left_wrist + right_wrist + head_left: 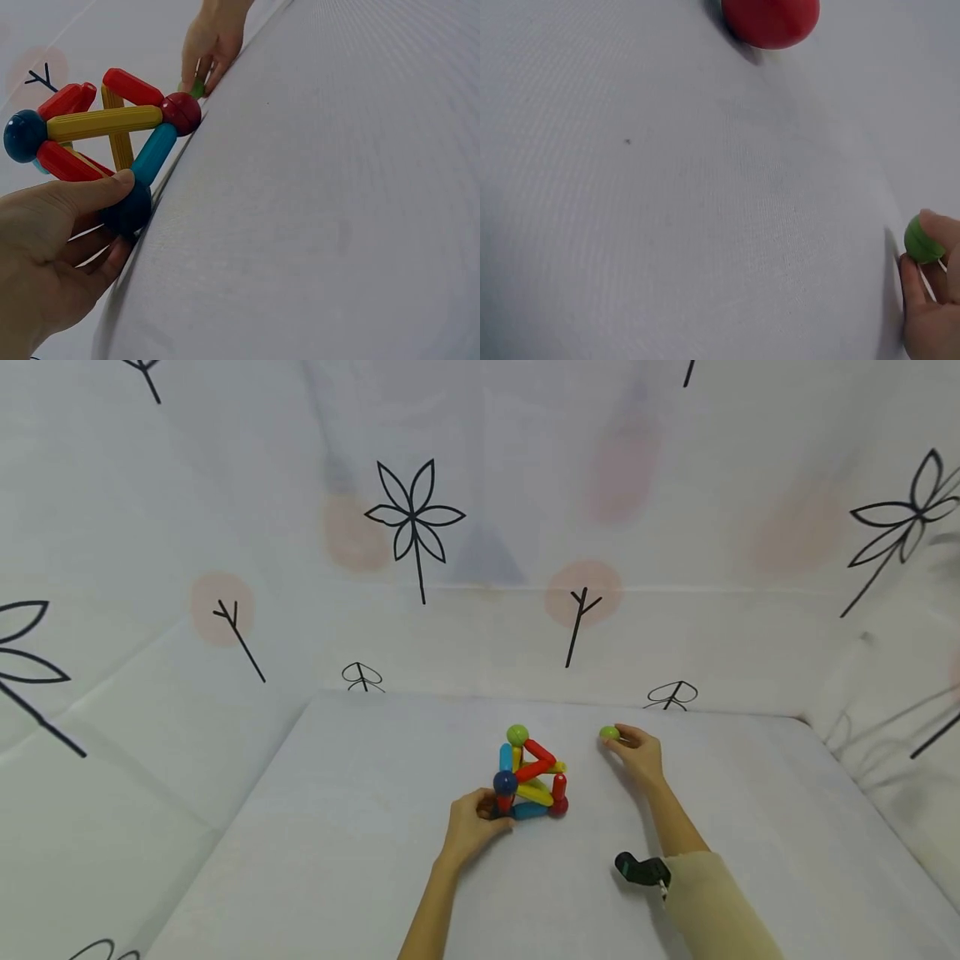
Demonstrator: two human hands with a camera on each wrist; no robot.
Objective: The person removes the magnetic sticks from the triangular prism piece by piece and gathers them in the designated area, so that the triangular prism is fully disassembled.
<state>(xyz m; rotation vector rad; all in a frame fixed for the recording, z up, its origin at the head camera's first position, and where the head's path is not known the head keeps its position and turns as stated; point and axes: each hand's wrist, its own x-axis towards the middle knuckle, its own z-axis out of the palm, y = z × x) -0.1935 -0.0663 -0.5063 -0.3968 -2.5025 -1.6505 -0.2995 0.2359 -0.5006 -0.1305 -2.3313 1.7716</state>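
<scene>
A frame of coloured rods and balls (534, 793) stands on the white table, with a light green ball (517, 735) at its top. At its lower left corner my left hand (467, 828) holds a dark blue ball (129, 211), the thumb lying over it in the left wrist view. A blue rod (529, 811) runs from that corner to a red ball (558, 807). Right of the frame and apart from it, my right hand (642, 757) pinches a loose green ball (608, 733) between thumb and fingers, close to the tabletop.
The white table (345, 860) meets a cloth backdrop (487, 635) printed with flowers and twigs behind and at the sides. A black device (642, 869) sits at my right wrist, by the beige sleeve (712, 902).
</scene>
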